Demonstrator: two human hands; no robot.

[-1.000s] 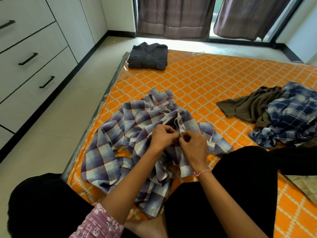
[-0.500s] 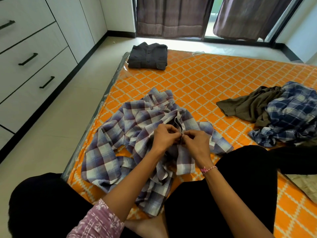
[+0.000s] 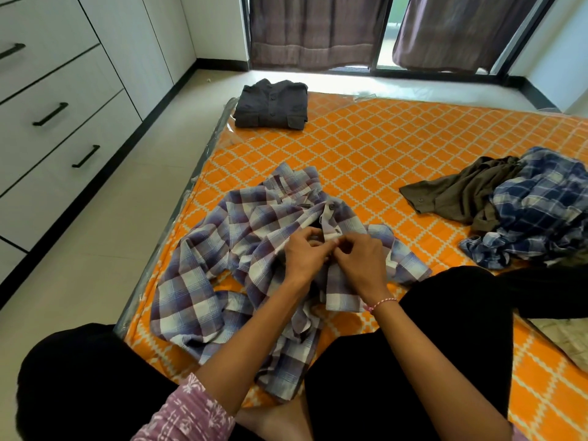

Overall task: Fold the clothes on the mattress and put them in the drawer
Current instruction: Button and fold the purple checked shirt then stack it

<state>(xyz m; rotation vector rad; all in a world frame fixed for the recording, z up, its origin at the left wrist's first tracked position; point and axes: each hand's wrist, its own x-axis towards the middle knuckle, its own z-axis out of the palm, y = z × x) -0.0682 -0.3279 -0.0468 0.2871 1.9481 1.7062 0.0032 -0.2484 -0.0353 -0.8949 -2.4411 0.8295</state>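
A purple and white plaid shirt point(image 3: 222, 249) lies crumpled on the orange patterned mattress point(image 3: 366, 148) in front of my knees. My left hand point(image 3: 304, 254) and my right hand point(image 3: 358, 257) meet over its front placket, both pinching the cloth just below a dark button. A folded dark grey shirt point(image 3: 272, 105) sits at the mattress's far left corner. An olive shirt point(image 3: 458, 194) and a blue plaid shirt point(image 3: 541, 205) lie in a heap at the right. White drawers point(image 3: 60, 113) with black handles, all closed, line the left wall.
A strip of tiled floor point(image 3: 105, 237) runs between the mattress and the drawers. Brown curtains point(image 3: 311, 30) hang over a window at the back. My black-clad legs frame the shirt, and a beige cloth point(image 3: 569, 338) shows at the right edge.
Both hands have kept working at the same spot on the placket, with the fingers shifting slightly. The shirt has barely moved.
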